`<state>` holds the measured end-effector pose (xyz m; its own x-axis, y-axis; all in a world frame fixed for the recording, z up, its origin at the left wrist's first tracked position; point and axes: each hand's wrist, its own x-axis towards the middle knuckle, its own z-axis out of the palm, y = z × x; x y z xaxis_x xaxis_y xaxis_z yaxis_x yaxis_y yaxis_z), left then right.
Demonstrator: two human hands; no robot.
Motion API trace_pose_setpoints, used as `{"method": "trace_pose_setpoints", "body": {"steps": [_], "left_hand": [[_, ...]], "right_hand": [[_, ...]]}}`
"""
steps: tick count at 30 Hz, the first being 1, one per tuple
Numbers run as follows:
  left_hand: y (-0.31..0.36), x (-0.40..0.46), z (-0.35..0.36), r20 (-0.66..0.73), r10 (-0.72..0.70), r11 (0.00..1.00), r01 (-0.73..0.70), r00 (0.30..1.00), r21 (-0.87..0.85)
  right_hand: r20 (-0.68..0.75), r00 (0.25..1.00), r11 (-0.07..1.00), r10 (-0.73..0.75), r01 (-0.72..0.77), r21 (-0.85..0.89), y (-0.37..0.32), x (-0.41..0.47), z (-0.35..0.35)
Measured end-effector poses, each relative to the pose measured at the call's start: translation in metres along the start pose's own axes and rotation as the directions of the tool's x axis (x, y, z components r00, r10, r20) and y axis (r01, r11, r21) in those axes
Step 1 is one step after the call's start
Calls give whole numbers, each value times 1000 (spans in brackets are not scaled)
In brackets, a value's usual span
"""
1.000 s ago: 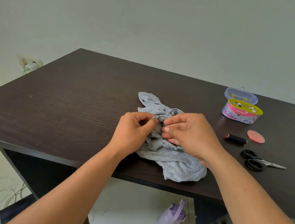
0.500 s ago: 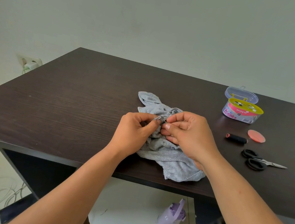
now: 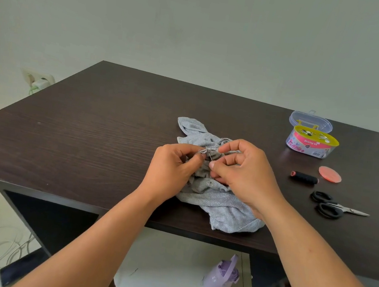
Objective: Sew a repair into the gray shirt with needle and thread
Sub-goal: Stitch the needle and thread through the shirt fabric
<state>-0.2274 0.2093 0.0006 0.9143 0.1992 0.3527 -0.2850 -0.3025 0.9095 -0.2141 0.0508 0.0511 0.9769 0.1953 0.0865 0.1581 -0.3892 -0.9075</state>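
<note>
The gray shirt [image 3: 221,202] lies bunched up on the dark table [image 3: 92,134], near its front edge. My left hand [image 3: 171,168] pinches a raised fold of the shirt between thumb and fingers. My right hand [image 3: 246,175] sits just to the right of it, thumb and forefinger closed on a thin silver needle [image 3: 209,156] that sticks into the pinched fold. The thread on the needle is too fine to make out.
To the right on the table lie a black thread spool [image 3: 304,177], a pink disc [image 3: 329,174], black-handled scissors [image 3: 334,207] and an open sewing kit box [image 3: 311,142] with its clear lid behind. A purple bottle [image 3: 221,279] stands on the floor below.
My right hand has shifted its fingers on the needle and opened up slightly; the needle now stands more upright in the fold. My left hand keeps its pinch on the fabric.
</note>
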Motion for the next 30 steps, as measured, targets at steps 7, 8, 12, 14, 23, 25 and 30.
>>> {"method": "trace_pose_setpoints", "body": {"steps": [7, 8, 12, 14, 23, 25, 30], "left_hand": [[1, -2, 0, 78, 27, 1000, -27, 997, 9], [1, -2, 1, 78, 30, 999, -31, 997, 8], [0, -1, 1, 44, 33, 999, -34, 999, 20], [1, -2, 1, 43, 34, 999, -35, 998, 22], [2, -3, 0, 64, 36, 999, -37, 997, 1], [2, -3, 0, 72, 40, 999, -41, 997, 3], [3, -3, 0, 71, 32, 999, -32, 997, 1]], "right_hand": [[-23, 1000, 996, 2, 0, 86, 3, 3, 4], [-18, 1000, 996, 1, 1, 88, 3, 3, 3], [-46, 999, 999, -12, 14, 37, 2, 6, -2], [-113, 991, 996, -75, 70, -53, 1, 9, -5], [80, 994, 931, -73, 97, -351, -22, 26, -2], [126, 992, 936, -5, 49, -349, -24, 31, 0], [83, 996, 964, -42, 62, -257, -28, 36, 0]]}}
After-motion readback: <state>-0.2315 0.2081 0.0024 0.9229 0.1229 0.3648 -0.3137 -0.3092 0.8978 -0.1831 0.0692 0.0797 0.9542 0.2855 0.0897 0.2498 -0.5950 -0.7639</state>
